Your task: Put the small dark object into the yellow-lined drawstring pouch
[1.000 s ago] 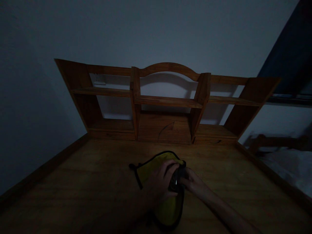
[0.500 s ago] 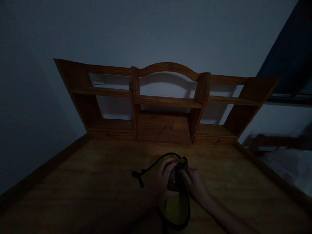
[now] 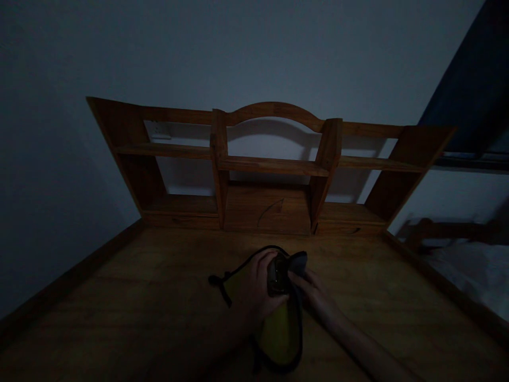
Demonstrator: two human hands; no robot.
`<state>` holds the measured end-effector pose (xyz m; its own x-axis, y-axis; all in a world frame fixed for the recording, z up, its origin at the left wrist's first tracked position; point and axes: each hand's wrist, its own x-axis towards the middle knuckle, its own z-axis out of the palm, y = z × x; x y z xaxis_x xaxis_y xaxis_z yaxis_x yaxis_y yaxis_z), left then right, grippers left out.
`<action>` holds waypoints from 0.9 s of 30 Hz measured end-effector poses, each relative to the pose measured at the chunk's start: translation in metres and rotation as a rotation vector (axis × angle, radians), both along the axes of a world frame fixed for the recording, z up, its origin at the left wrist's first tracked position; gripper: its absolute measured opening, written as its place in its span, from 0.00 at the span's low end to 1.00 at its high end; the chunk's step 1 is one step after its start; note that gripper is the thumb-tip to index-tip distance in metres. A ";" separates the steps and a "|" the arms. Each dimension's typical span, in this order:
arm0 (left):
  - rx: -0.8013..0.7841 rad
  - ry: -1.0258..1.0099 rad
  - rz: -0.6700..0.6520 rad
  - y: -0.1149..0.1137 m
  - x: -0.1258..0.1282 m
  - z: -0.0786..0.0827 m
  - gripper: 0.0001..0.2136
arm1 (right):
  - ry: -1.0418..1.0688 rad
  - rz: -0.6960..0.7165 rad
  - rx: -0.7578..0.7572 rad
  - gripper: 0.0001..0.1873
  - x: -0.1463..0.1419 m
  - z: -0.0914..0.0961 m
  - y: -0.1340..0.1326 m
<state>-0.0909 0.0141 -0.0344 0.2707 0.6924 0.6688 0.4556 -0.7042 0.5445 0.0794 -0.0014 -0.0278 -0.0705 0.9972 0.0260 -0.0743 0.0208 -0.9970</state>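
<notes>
Below the middle of the dim head view lies a yellow fabric piece with black edging, its narrow strap end pointing left. My left hand curls around a dark, glossy object, possibly glass, whose kind I cannot make out. Just right of it, my right hand pinches a grey flap of the fabric between thumb and fingers. The flap stands up beside the glossy object. Part of the fabric is hidden under my left hand and forearm.
The wooden desktop spreads around my hands. At its back stands a wooden shelf unit against the wall, with a socket behind its left side. A pale cloth lies beyond the right edge.
My left hand and the glossy object have shifted slightly left and up. The grey flap now stands further out from the object, and the yellow fabric has moved a little left.
</notes>
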 end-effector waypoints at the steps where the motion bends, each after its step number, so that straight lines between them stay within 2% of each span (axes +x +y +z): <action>1: -0.002 0.009 -0.007 0.000 -0.001 0.000 0.38 | 0.033 0.016 -0.018 0.17 0.000 0.000 0.000; 6: -0.020 0.081 -0.096 -0.005 -0.003 0.003 0.35 | 0.114 0.083 -0.058 0.21 0.002 0.003 -0.002; 11: -0.032 0.111 -0.129 -0.009 -0.003 0.003 0.35 | 0.049 0.108 -0.030 0.22 0.005 0.006 -0.002; 15: 0.006 0.186 -0.150 -0.012 -0.004 0.006 0.34 | -0.007 0.099 0.022 0.22 0.007 -0.002 0.002; 20: 0.035 0.305 -0.179 -0.017 -0.003 0.011 0.33 | -0.106 0.033 0.127 0.21 0.008 -0.010 0.005; 27: -0.032 0.374 -0.198 -0.017 -0.001 0.014 0.38 | -0.234 -0.079 0.259 0.19 0.005 -0.006 0.003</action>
